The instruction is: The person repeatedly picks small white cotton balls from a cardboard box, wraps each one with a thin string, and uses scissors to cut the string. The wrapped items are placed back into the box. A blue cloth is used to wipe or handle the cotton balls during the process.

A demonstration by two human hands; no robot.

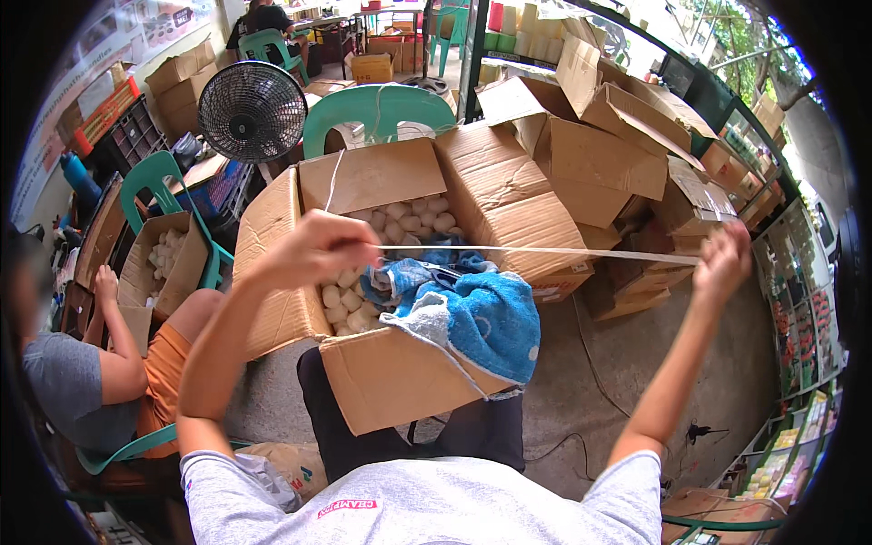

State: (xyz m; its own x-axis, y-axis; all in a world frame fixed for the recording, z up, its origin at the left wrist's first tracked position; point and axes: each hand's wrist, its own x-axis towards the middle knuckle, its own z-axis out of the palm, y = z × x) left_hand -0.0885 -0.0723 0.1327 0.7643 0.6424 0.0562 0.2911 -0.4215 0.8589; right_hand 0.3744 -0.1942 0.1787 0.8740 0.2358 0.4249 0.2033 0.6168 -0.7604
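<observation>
White and taut: stretching a strip [563, 250] above the cardboard box [400, 386], pinching it in curled left hand [331, 245] and closed right hand [724, 257]. Bending left arm [218, 350] inward, extending right arm [670, 381] outward.

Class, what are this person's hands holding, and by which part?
A white strip, pulled straight: the left hand grips the left end of the visible stretch, the right hand its right end.

The blue towel [495, 322] is hiding some white balls [361, 322]. The right hand [724, 262] is covering part of the white strip [545, 250]. Blur is masking a seated person's [80, 371] head.
</observation>
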